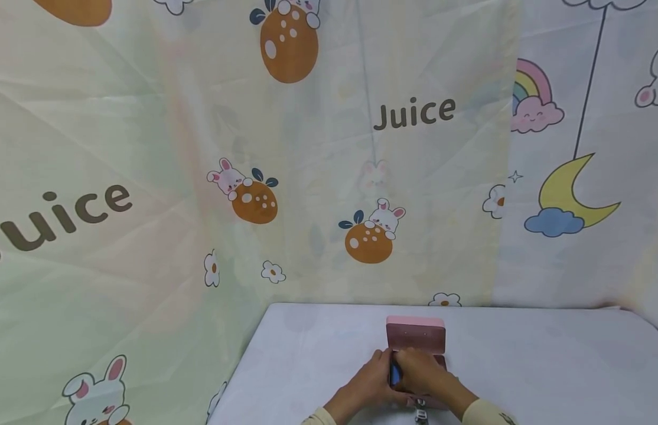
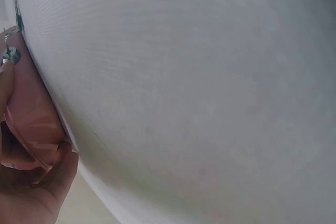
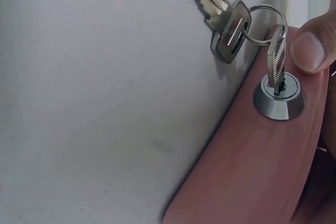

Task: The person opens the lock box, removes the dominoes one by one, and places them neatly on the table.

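A small pink lock box (image 1: 416,337) stands on the table with its lid raised at the back. My left hand (image 1: 368,378) grips its left side, with the thumb (image 3: 308,51) on the front wall beside the lock (image 3: 278,98). One key (image 3: 276,61) sits in that lock, and a second key (image 3: 233,31) hangs from the same ring. My right hand (image 1: 420,372) reaches down into the box, its fingers mostly hidden; I cannot tell what they hold. Between the hands, a dark blue thing (image 1: 395,374) shows at the box's left inside.
A white-covered table (image 1: 531,366) spreads around the box. Behind it and along the left hang printed cloths (image 1: 318,236) with bunnies, oranges and the word Juice. The table's left edge slants towards the cloth.
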The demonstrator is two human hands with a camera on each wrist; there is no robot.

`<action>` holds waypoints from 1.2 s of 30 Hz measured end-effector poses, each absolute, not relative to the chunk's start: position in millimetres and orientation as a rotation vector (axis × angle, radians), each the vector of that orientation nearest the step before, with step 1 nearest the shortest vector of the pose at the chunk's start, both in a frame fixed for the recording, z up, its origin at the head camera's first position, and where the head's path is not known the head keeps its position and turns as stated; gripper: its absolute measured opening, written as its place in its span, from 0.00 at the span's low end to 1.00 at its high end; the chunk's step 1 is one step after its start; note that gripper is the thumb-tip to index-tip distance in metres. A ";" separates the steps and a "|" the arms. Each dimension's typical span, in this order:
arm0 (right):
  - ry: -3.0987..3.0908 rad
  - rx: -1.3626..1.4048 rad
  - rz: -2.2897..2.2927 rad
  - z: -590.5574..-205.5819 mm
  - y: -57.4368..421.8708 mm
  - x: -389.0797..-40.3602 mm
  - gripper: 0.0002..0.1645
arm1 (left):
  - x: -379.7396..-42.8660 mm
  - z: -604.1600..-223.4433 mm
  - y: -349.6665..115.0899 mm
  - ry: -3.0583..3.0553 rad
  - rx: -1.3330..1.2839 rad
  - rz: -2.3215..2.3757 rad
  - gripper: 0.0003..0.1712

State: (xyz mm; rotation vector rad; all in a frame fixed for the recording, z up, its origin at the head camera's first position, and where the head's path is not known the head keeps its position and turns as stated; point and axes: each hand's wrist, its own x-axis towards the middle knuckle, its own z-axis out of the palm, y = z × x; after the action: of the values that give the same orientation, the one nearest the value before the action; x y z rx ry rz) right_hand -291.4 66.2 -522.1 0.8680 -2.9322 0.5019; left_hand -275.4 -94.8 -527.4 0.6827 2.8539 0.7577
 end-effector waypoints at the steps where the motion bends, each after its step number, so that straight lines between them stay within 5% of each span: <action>1: -2.940 0.864 0.506 -521.1 65.9 -291.2 0.29 | -276.1 -527.4 -94.4 2.846 0.666 0.759 0.59; 36: -3.069 0.820 0.818 -515.0 62.2 -291.0 0.25 | -275.6 -526.2 -93.9 2.867 0.686 0.712 0.61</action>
State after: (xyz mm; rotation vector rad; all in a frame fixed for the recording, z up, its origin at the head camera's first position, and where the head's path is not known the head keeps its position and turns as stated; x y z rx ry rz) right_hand -291.0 62.2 -515.0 0.8204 -3.0690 0.8177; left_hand -275.6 -93.9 -526.2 0.6857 2.8670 0.7119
